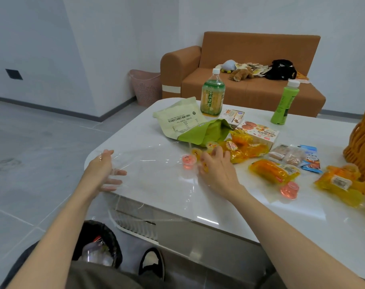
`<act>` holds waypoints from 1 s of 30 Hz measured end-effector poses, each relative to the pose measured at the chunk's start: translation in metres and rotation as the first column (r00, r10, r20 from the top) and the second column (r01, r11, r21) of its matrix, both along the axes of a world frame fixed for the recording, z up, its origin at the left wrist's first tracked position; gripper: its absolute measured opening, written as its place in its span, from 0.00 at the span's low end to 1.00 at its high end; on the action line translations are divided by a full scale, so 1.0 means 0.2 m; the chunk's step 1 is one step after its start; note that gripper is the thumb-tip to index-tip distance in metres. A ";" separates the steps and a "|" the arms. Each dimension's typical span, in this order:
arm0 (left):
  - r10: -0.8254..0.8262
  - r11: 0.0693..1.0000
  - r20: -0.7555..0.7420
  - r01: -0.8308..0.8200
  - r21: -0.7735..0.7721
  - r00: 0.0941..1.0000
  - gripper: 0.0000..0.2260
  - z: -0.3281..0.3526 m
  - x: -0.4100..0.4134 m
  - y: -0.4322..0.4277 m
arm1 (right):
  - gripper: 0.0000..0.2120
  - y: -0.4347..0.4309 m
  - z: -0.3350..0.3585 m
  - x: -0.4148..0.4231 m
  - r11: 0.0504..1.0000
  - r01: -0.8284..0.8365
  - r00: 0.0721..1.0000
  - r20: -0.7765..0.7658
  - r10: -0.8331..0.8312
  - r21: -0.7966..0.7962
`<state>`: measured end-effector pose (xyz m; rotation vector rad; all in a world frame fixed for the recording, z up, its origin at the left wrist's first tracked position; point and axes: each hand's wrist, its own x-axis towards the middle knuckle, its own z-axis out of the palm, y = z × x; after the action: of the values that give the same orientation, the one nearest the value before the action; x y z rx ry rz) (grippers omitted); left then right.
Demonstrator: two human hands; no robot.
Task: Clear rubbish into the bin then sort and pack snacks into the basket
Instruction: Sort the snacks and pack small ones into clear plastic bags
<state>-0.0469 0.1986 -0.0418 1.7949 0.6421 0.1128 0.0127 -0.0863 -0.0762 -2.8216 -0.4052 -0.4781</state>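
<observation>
Head view: at the white bench's (260, 226) near left corner the left hand (106, 170) pinches the edge of a crumpled clear plastic film (152, 170). The right hand (217, 170) curls its fingers round a small orange jelly cup (204, 168) lying on the film. I would lift every cup clear first, then draw the film over the near edge into the black-lined bin (100, 245) on the floor below. Counted: two bottles, a large green tea bottle (212, 97) and a slim green bottle (284, 103); three yellow jelly bags (273, 170); two loose pink jelly cups (188, 160); one woven orange basket (360, 147) at the right edge.
</observation>
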 end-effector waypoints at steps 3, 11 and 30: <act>0.006 1.000 -0.003 -0.006 -0.024 1.000 0.19 0.01 0.01 -0.02 | 0.16 -0.03 -0.02 0.00 0.985 0.025 0.999 -0.029 -0.031 -0.171; -0.051 0.983 0.003 0.051 -0.174 0.999 0.20 0.01 0.01 -0.05 | 0.10 -0.09 0.24 0.00 0.731 0.103 0.977 -0.206 0.053 0.674; -0.262 0.954 -0.046 0.252 -0.165 0.964 0.21 0.04 0.05 -0.36 | 0.29 -0.10 0.20 -0.17 0.879 -0.284 0.825 -0.370 0.428 0.384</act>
<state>-0.0367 0.1260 -0.0339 1.7177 0.4457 -0.1716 -0.0208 -0.1069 -0.0362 -2.3588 -0.6772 0.1777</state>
